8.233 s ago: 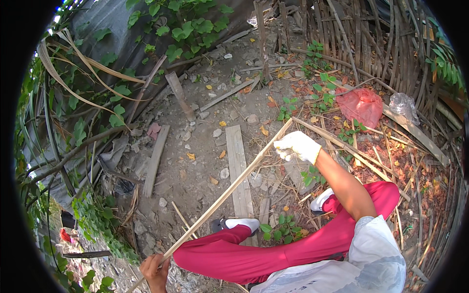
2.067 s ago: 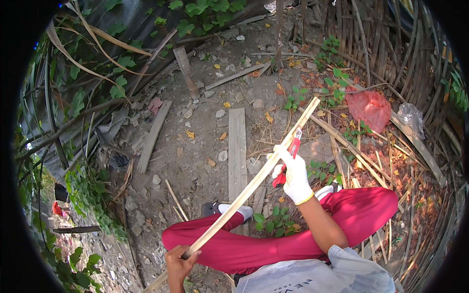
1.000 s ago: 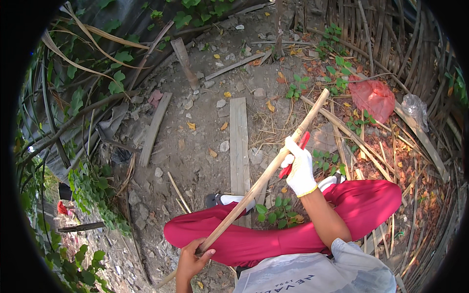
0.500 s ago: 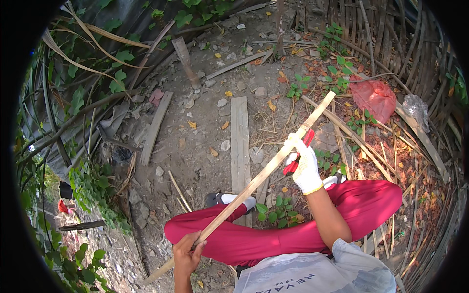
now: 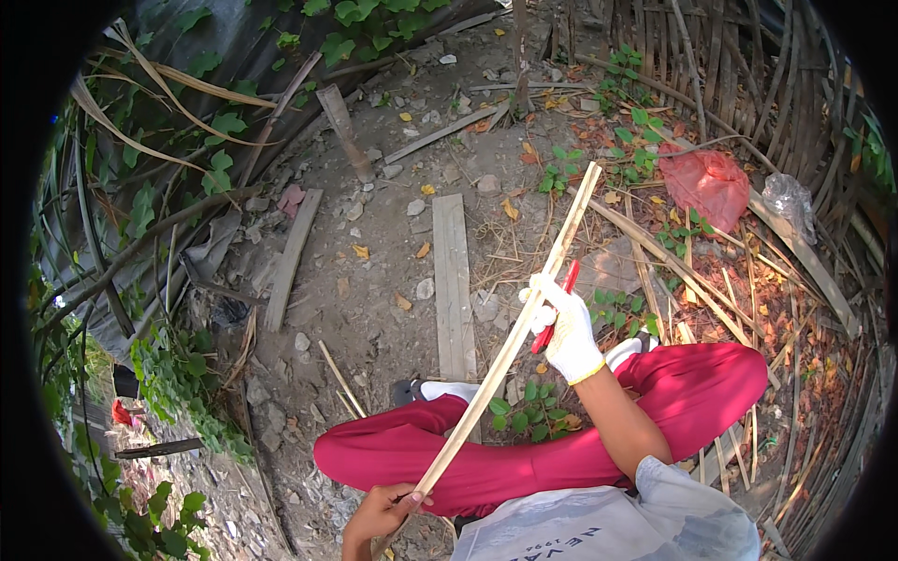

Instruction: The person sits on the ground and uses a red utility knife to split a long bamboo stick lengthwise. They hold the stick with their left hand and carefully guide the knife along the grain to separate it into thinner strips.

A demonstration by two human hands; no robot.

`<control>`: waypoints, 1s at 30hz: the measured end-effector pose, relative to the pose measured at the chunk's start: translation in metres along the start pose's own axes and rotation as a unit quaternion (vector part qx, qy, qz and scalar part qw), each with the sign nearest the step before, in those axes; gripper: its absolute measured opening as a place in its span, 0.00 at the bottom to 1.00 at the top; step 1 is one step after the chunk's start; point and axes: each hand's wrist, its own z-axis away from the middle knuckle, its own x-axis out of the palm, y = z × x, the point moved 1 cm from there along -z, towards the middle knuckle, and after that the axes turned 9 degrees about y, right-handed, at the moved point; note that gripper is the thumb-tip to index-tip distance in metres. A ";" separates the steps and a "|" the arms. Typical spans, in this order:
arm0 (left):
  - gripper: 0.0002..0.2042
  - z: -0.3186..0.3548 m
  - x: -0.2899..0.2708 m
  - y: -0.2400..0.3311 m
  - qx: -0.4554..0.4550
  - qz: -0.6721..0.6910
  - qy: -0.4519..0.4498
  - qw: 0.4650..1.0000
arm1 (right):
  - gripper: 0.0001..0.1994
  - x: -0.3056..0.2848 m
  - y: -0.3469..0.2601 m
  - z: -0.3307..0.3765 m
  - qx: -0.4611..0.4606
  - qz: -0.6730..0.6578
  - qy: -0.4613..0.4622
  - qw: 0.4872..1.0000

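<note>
A long, pale strip of wood or bamboo [image 5: 488, 385] slants across my lap, its far end pointing up over the ground. My bare left hand [image 5: 382, 512] is closed around its lower part near my left knee. Farther up, my right hand [image 5: 571, 335], in a white knitted glove with a yellow cuff, has its fingers curled at the strip. A slim red tool [image 5: 570, 277] sits in that gloved hand, lying close beside the strip. The glove covers much of the tool, so its exact kind cannot be made out.
A grey plank [image 5: 452, 280] lies on the dirt ahead, with a shorter board [image 5: 294, 259] to its left. On the right are a red plastic bag [image 5: 703, 181], a clear plastic bag [image 5: 791, 206] and several loose sticks. A slatted fence [image 5: 748, 75] stands beyond.
The strip has swung steeper, its far end shifting left, and it now shows a narrower face. My left hand has moved lower and slightly right; my gloved hand has moved a little left.
</note>
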 end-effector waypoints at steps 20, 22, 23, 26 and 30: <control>0.21 -0.148 0.029 0.108 0.163 0.158 0.022 0.974 | 0.12 0.048 0.067 0.049 0.071 0.175 -0.094 0.978; 0.18 -0.145 0.029 0.101 0.146 0.245 0.033 0.958 | 0.17 0.044 0.061 0.039 0.043 0.271 -0.119 0.954; 0.17 -0.145 0.029 0.097 0.137 0.289 0.038 0.947 | 0.17 0.038 0.057 0.031 0.025 0.299 -0.096 0.949; 0.17 -0.149 0.020 0.090 0.112 0.363 0.002 0.925 | 0.20 0.021 0.024 0.004 -0.008 0.482 -0.081 0.872; 0.16 -0.166 0.016 0.084 0.052 0.446 -0.055 0.892 | 0.21 -0.003 0.003 -0.024 -0.201 0.684 -0.097 0.695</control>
